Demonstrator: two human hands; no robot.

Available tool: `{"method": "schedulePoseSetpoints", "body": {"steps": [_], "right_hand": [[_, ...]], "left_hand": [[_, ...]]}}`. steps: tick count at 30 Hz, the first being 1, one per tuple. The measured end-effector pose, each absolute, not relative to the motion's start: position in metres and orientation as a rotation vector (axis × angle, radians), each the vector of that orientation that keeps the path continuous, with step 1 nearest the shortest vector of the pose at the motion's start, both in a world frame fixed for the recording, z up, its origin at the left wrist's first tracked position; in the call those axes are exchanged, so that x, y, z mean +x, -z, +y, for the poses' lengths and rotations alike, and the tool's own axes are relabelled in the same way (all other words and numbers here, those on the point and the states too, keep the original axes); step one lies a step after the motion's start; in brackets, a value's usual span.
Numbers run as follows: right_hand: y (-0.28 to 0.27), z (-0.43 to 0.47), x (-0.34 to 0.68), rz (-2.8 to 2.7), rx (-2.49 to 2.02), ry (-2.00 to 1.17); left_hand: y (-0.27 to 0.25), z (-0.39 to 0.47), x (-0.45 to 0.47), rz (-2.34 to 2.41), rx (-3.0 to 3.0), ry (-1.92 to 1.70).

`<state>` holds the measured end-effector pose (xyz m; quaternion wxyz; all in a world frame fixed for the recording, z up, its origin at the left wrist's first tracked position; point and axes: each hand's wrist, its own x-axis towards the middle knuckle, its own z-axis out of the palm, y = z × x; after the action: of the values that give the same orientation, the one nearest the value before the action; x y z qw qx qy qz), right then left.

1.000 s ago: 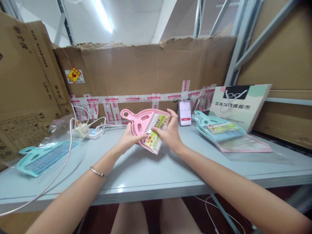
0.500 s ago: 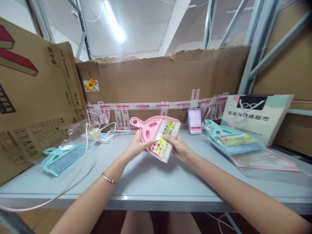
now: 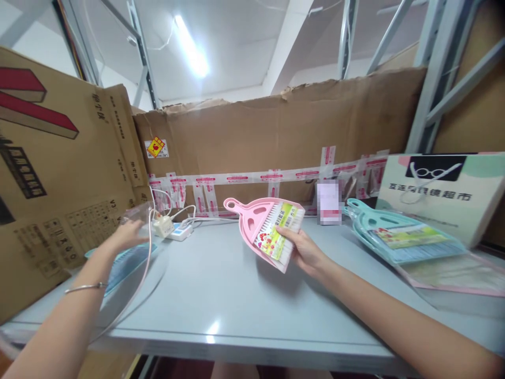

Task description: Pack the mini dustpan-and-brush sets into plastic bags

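Observation:
In my right hand (image 3: pixel 310 252) is a pink dustpan (image 3: pixel 248 223) with a white-bristled brush (image 3: pixel 294 218) nested in it, raised above the tabletop. The thumb presses on the printed label card (image 3: pixel 276 234), and the other fingers are behind the set. Over on the left, my left hand (image 3: pixel 128 235) reaches above a teal dustpan and brush (image 3: pixel 128 263), partly hiding them. Its fingers look stretched out beside crumpled clear plastic (image 3: pixel 138 211); whether they touch the plastic is unclear.
A second teal dustpan set (image 3: pixel 406 237) in clear wrap lies at the right, over a pink-edged flat packet (image 3: pixel 453 273). Behind it stands a printed box (image 3: pixel 442 184). A white cable (image 3: pixel 148 263) crosses the left side near a charger (image 3: pixel 162 226) and power strip (image 3: pixel 181 230). Cardboard (image 3: pixel 236 137) walls the back.
My left hand has let go of the pink dustpan set and moved left over the teal one. The right hand keeps holding the pink set. The view has shifted slightly.

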<state>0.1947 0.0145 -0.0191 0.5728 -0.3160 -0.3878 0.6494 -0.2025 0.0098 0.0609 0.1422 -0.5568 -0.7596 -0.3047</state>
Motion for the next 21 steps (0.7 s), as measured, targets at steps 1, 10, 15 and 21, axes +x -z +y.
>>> {"method": "schedulePoseSetpoints", "body": {"steps": [1, 10, 15, 21], "right_hand": [[0.019, 0.014, 0.194, -0.911, -0.743, -1.534], [0.017, 0.016, 0.2, -0.85, -0.768, -1.493], [0.008, 0.014, 0.203, -0.749, -0.74, -1.474], [-0.009, 0.003, 0.209, -0.686, -0.707, -1.35]], "left_hand": [[-0.049, 0.013, -0.205, -2.181, -1.652, 0.802], [-0.057, 0.018, -0.208, -1.976, -1.501, 0.531], [-0.081, -0.013, -0.165, -1.542, -1.712, 0.597], [-0.037, -0.045, -0.087, -0.682, -2.324, 0.425]]}}
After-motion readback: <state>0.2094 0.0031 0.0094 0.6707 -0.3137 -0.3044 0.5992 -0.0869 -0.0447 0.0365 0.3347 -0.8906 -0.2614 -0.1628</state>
